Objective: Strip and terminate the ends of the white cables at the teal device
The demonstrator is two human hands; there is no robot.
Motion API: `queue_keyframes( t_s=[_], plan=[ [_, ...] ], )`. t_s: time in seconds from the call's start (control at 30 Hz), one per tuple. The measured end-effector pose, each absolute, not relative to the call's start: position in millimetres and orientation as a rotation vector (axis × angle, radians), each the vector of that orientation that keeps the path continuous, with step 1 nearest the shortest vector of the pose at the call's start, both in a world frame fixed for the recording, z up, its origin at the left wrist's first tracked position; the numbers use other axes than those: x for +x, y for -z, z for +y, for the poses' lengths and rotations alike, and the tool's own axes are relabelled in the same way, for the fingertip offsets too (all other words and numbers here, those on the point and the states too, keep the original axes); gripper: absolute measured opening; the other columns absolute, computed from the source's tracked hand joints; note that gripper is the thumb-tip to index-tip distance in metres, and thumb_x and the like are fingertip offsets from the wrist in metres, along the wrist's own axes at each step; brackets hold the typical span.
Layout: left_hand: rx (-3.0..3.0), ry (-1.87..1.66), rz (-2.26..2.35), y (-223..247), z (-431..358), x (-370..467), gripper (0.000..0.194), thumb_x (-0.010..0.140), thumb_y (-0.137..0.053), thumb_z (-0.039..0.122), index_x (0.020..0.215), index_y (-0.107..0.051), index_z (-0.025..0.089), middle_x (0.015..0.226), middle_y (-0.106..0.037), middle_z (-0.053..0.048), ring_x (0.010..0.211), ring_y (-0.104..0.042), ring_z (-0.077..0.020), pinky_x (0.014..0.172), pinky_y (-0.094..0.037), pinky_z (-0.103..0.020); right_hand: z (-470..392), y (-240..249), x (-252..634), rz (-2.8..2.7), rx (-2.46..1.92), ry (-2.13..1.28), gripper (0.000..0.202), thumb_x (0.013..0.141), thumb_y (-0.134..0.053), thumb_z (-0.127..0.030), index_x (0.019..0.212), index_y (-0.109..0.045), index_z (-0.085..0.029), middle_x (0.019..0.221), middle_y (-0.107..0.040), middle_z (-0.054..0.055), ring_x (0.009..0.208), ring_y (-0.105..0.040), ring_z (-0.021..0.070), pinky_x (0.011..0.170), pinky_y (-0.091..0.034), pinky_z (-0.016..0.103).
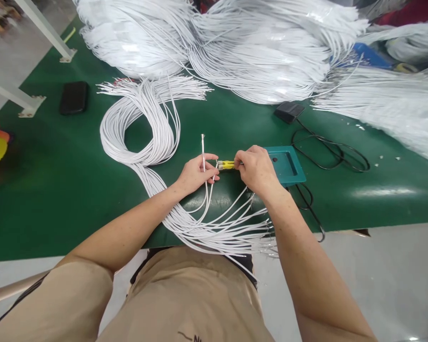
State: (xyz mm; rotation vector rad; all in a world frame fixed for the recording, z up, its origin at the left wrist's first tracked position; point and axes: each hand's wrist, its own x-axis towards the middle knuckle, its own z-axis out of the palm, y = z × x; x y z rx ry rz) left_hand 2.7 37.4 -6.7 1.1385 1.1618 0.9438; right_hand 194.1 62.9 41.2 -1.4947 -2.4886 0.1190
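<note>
Over the table's middle, my left hand point(195, 175) is closed on a thin white cable point(206, 190), with fingers and thumb near its end. Another white cable end sticks up beside the fingers. My right hand point(258, 172) grips a small yellow-handled tool point(227, 165) whose metal tip meets the cable end at my left fingertips. What exactly the tip does there is too small to tell. The bundle of white cables point(214, 232) runs under my left forearm, its loose ends fanned out between my arms. Farther back, the same bundle forms a loop point(110, 130).
Large heaps of white cable point(264, 52) cover the back of the green table point(74, 199). A teal tray point(297, 178) lies just beyond my right hand, near a black adapter point(288, 112) with its cord. A dark box point(73, 98) and metal posts point(48, 28) stand at left.
</note>
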Motion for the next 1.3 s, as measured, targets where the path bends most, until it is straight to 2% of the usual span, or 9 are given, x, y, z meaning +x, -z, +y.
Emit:
queue_keyframes(
  t_s=[0.17, 0.3, 0.43, 0.57, 0.67, 0.77, 0.9, 1.1, 1.3],
  plan=[
    [1.193, -0.934, 1.186, 10.0, 36.2, 3.5, 0.042, 0.072, -0.072, 0.022, 0.111, -0.059, 0.015, 0.075, -0.070, -0.004, 0.069, -0.072, -0.0180, 0.058, -0.056, -0.022, 58.7, -45.9, 192.9, -2.503, -1.536, -0.121, 0.017, 0.081, -0.051, -0.012, 0.081, -0.066, -0.018, 0.077, -0.064, 0.009, 0.088, -0.054, 0.0246, 0.090, -0.039, 0.040],
    [1.142, -0.911, 1.170, 6.5, 36.1, 3.3, 0.043, 0.072, -0.072, 0.021, 0.113, -0.058, 0.013, 0.076, -0.070, -0.005, 0.072, -0.073, -0.0192, 0.058, -0.057, -0.022, 52.0, -42.2, 200.6, -2.326, -1.671, 0.183, 0.029, 0.090, -0.049, -0.024, 0.114, -0.061, -0.014, 0.121, -0.062, 0.016, 0.123, -0.045, 0.0320, 0.110, -0.016, 0.059],
    [1.112, -0.889, 1.155, 3.0, 36.7, 0.2, 0.045, 0.073, -0.072, 0.020, 0.115, -0.058, 0.012, 0.078, -0.070, -0.006, 0.073, -0.073, -0.0198, 0.060, -0.056, -0.023, 52.5, -28.7, 210.4, -2.154, -1.868, 0.335, 0.044, 0.094, -0.043, -0.032, 0.132, -0.049, -0.012, 0.140, -0.048, 0.021, 0.134, -0.035, 0.0359, 0.108, -0.015, 0.066],
    [1.090, -0.913, 1.144, 2.4, 35.7, -7.4, 0.052, 0.073, -0.073, 0.023, 0.120, -0.056, 0.011, 0.079, -0.069, -0.005, 0.074, -0.072, -0.0192, 0.060, -0.055, -0.023, 51.9, -30.3, 206.9, -2.144, -1.835, 0.306, 0.043, 0.094, -0.044, -0.031, 0.131, -0.050, -0.010, 0.138, -0.050, 0.021, 0.132, -0.038, 0.0352, 0.108, -0.019, 0.062],
    [1.072, -0.916, 1.084, 2.2, 34.6, -12.4, 0.052, 0.072, -0.075, 0.027, 0.120, -0.059, 0.013, 0.083, -0.067, -0.004, 0.076, -0.071, -0.0168, 0.064, -0.054, -0.023, 36.4, -41.8, 189.5, -2.194, -1.620, 0.122, 0.034, 0.095, -0.043, -0.029, 0.121, -0.058, -0.012, 0.126, -0.059, 0.017, 0.117, -0.049, 0.0291, 0.102, -0.033, 0.047],
    [1.034, -0.924, 1.024, -0.4, 33.2, -14.3, 0.039, 0.074, -0.074, 0.036, 0.105, -0.067, 0.013, 0.079, -0.066, -0.002, 0.070, -0.065, -0.0118, 0.064, -0.053, -0.022, 9.5, -47.1, 164.8, -2.450, -1.179, -0.158, 0.026, 0.097, -0.039, -0.027, 0.100, -0.064, -0.017, 0.103, -0.067, 0.010, 0.097, -0.055, 0.0211, 0.089, -0.041, 0.034],
    [1.003, -0.900, 1.029, -6.3, 31.4, -14.8, 0.034, 0.075, -0.070, 0.045, 0.086, -0.068, 0.013, 0.073, -0.063, -0.002, 0.064, -0.058, -0.0102, 0.059, -0.049, -0.020, -19.6, -36.7, 143.1, -2.676, -1.006, -0.103, 0.025, 0.095, -0.039, -0.018, 0.085, -0.062, -0.016, 0.088, -0.064, 0.008, 0.085, -0.052, 0.0216, 0.076, -0.040, 0.035],
    [0.991, -0.833, 1.079, -11.9, 30.2, -16.6, 0.029, 0.072, -0.074, 0.040, 0.078, -0.067, 0.012, 0.075, -0.061, -0.003, 0.068, -0.056, -0.0089, 0.061, -0.047, -0.018, -38.0, -23.5, 143.1, -2.702, -1.192, -0.063, 0.021, 0.091, -0.040, -0.008, 0.088, -0.060, -0.015, 0.090, -0.063, 0.009, 0.086, -0.054, 0.0225, 0.077, -0.040, 0.033],
    [0.979, -0.779, 0.997, -17.6, 29.1, -20.7, 0.026, 0.073, -0.074, 0.038, 0.083, -0.068, 0.014, 0.085, -0.065, -0.004, 0.078, -0.060, -0.0108, 0.074, -0.050, -0.022, -50.4, -30.2, 140.3, -2.411, -1.813, -0.352, 0.033, 0.096, -0.041, -0.044, 0.091, -0.060, -0.018, 0.076, -0.068, 0.008, 0.073, -0.063, 0.0224, 0.061, -0.038, 0.031]
  ],
)
